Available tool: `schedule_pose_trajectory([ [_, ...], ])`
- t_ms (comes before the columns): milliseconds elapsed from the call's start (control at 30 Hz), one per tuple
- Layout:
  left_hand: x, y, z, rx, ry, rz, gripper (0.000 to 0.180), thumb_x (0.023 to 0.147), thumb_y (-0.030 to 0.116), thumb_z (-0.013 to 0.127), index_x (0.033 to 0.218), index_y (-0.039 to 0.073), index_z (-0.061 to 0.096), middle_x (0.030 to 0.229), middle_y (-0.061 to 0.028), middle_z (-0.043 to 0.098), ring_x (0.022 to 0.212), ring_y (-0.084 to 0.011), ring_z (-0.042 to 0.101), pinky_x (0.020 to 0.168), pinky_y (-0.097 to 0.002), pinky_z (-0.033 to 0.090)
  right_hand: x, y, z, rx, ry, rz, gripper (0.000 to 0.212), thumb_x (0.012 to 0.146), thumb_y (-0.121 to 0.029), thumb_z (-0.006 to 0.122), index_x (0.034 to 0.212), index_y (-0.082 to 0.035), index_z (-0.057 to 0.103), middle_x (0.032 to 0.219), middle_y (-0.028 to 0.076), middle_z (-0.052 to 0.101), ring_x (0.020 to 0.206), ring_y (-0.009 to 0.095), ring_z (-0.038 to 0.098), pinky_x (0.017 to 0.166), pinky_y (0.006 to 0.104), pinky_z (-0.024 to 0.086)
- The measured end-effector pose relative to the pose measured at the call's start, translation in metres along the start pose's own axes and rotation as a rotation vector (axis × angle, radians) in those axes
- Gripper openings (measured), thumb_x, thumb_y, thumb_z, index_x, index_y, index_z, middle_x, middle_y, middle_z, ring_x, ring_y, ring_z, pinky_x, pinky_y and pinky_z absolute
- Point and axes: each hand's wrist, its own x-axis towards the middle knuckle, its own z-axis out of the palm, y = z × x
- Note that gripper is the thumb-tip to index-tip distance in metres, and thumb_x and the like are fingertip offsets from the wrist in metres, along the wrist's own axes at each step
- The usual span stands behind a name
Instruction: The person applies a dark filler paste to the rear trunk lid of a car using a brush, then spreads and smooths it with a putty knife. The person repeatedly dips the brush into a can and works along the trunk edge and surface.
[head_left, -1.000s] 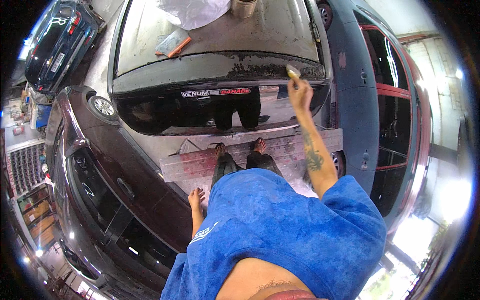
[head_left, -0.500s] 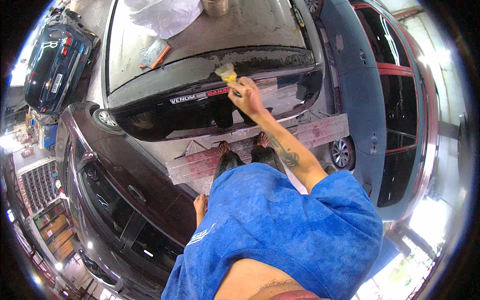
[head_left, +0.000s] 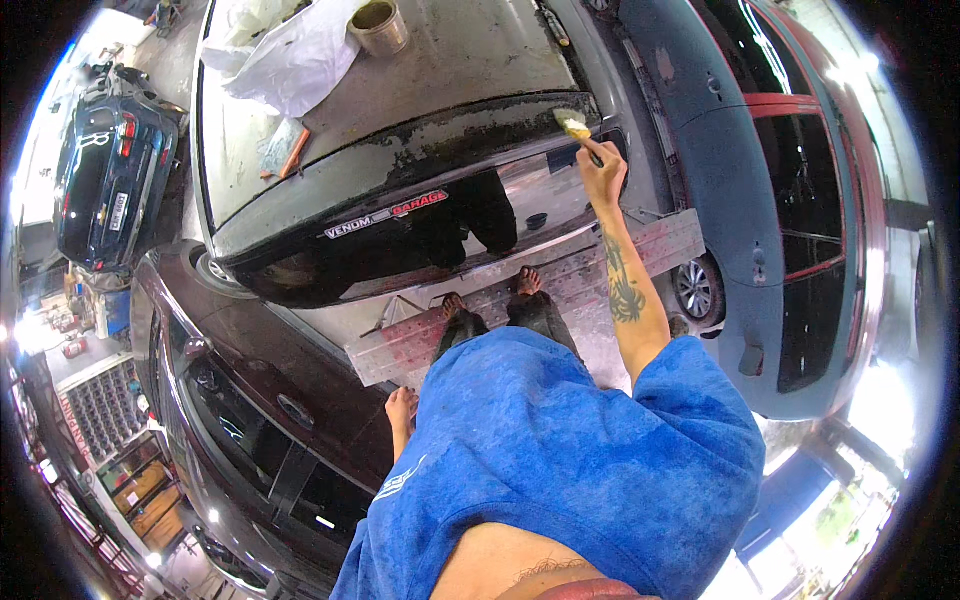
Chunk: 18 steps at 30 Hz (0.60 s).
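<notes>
the fingers of the right hand (head_left: 604,178) are closed on the dark handle of a pale-bristled, yellow-banded flat brush (head_left: 573,126), with no gap visible around the grip. the bristles point away from the person and lie over the right end of a long, patchy grey-and-black painted strip (head_left: 400,163) on a dark car; contact appears likely but cannot be confirmed. the left hand (head_left: 401,408) hangs at the person's side by the blue cloth shirt (head_left: 560,430), its fingers loosely curled; whether it holds anything cannot be told. nearer the person than the strip is a glossy black panel (head_left: 400,250) bearing a red-and-white sticker (head_left: 388,215). beyond the strip, on the grey, flat car surface (head_left: 460,70), lie an orange-edged, grey flat block (head_left: 287,150), a crumpled white plastic sheet (head_left: 285,65) and a round, open metal can (head_left: 378,28). the person's bare feet rest on a long, red-stained plank (head_left: 640,243). the step in hand is judged to be brushing the strip at its right end. the next move would call for a firm grip, even bristle pressure and a stroke kept within the strip, clear of the glossy panel.
</notes>
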Motion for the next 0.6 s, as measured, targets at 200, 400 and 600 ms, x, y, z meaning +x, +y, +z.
schedule_pose_trajectory([
  [200,0.0,-0.011,-0.003,0.234,-0.1,0.296,0.029,0.095,0.027,0.056,0.107,0.001,0.064,0.093,-0.0101,0.07,0.077,-0.019,0.067,0.062,-0.0281,0.051,0.003,0.025,-0.006,0.12,0.104,0.024,0.02,0.075,-0.006,0.067,0.094,-0.002,0.074,0.074,0.011,0.063,0.067,0.022,0.062,0.064,0.0315,0.048],
  [400,0.002,-0.016,-0.001,0.263,-0.04,0.249,0.029,0.095,0.026,0.055,0.105,0.0,0.064,0.091,-0.0103,0.069,0.075,-0.0181,0.066,0.061,-0.0262,0.05,0.008,0.033,-0.021,0.104,-0.02,0.165,0.019,0.075,-0.006,0.067,0.093,-0.002,0.074,0.073,0.01,0.062,0.067,0.021,0.062,0.064,0.0294,0.047],
  [600,-0.008,0.0,0.015,0.416,-0.095,0.294,0.028,0.095,0.028,0.055,0.106,0.004,0.065,0.09,-0.0063,0.069,0.069,-0.0129,0.061,0.054,-0.026,0.047,0.044,0.039,-0.011,0.159,0.077,0.051,0.02,0.079,-0.009,0.066,0.095,-0.002,0.075,0.075,0.01,0.064,0.07,0.019,0.063,0.067,0.0284,0.048],
])
